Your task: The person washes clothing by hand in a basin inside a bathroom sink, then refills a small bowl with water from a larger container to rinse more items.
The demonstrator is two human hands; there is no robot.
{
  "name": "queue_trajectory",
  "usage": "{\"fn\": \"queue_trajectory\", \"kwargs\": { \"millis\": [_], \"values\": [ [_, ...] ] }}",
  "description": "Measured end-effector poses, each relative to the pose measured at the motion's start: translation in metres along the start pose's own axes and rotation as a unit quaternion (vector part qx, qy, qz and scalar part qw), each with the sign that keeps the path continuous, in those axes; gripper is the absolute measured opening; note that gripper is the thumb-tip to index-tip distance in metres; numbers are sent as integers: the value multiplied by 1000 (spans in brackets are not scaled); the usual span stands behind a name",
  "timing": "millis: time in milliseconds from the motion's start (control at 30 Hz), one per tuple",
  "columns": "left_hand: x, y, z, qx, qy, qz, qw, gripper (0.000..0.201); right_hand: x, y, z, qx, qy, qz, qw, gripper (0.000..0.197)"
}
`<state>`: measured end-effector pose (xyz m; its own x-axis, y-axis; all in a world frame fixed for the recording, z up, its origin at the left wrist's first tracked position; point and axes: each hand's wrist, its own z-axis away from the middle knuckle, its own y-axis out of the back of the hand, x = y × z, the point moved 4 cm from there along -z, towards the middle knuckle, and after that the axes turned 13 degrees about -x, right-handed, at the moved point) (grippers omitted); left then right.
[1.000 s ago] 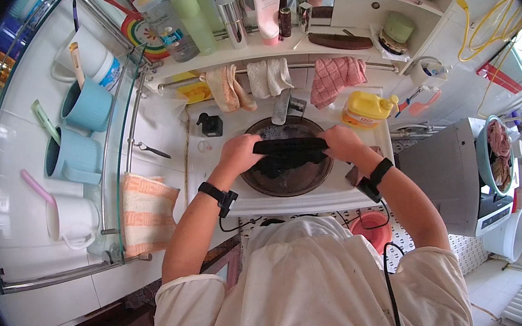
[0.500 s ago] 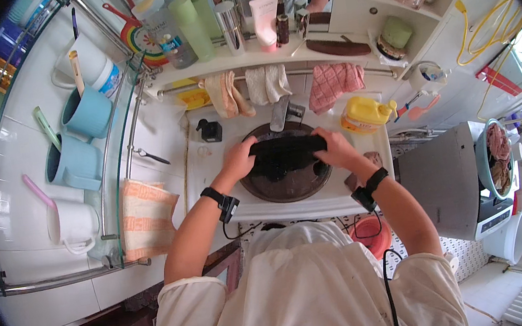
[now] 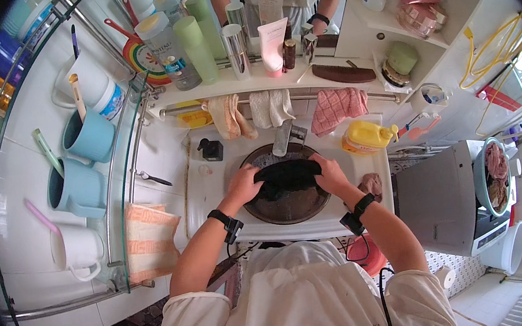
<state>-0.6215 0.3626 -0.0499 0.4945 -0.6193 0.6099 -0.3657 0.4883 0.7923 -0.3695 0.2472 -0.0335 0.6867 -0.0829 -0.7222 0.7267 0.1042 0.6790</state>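
Observation:
A black cloth (image 3: 289, 176) is stretched between my two hands, over the dark round basin (image 3: 289, 215) of the white sink. My left hand (image 3: 244, 183) grips its left end and my right hand (image 3: 330, 175) its right end, fingers closed round the fabric. The metal faucet (image 3: 282, 139) juts out just beyond the cloth. Some water and suds show in the basin behind the fabric. What kind of garment or cloth it is, I cannot make out.
On the sink top stand a yellow jug (image 3: 368, 137), a small black bottle (image 3: 210, 148) and a brownish crumpled cloth (image 3: 371, 186). Small towels hang on a rail behind the faucet, including a pink one (image 3: 338, 110). Cups (image 3: 88, 135) fill the glass rack at left.
The view has tilted, so sink and shelf sit lower in the picture. My hands are slightly closer together, and less of the black cloth hangs below them.

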Motion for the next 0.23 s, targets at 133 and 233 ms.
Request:
{"fn": "queue_trajectory", "kwargs": {
  "millis": [133,233],
  "values": [
    [-11,1,1,15,12,94,995,33,-18,6,0,-5,31,-38,999,51],
    [-13,1,1,-35,43,91,994,40,-15,2,-2,-17,28,-9,999,53]
  ]
}}
